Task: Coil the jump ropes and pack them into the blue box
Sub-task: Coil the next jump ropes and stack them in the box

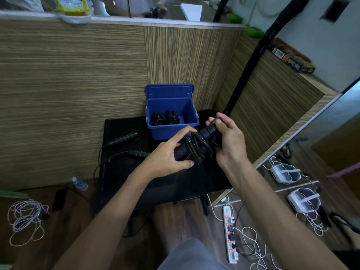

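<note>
Black rope [196,149] is wound round two handles [194,145] that I hold together just in front of the blue box [171,131]. My left hand [167,154] has a tight grip on the low end of the handles, with the fingers curled over the top and the thumb under. My right hand [228,137] pinches the loose end of the rope near the top end of the handles, so that grip is narrow and holds the rope.

I think I am in the winding step for this rope. Most of it looks wound already, and only a short bit is left in my right hand.

Two coiled ropes [164,118] already lie at the bottom of the blue box. Its lid stands open at the back. The box sits on the black tabletop [120,172], near the back edge.

One more jump rope [124,137] lies loose on the tabletop to the left, with green stripes on its two handles. It is not coiled yet.

For the next move, I judge that the loose end needs to be tucked under the wraps so the bundle does not spring open. Then the bundle can go into the free space on the right side of the box. After that, the green one needs coiling too.
</note>
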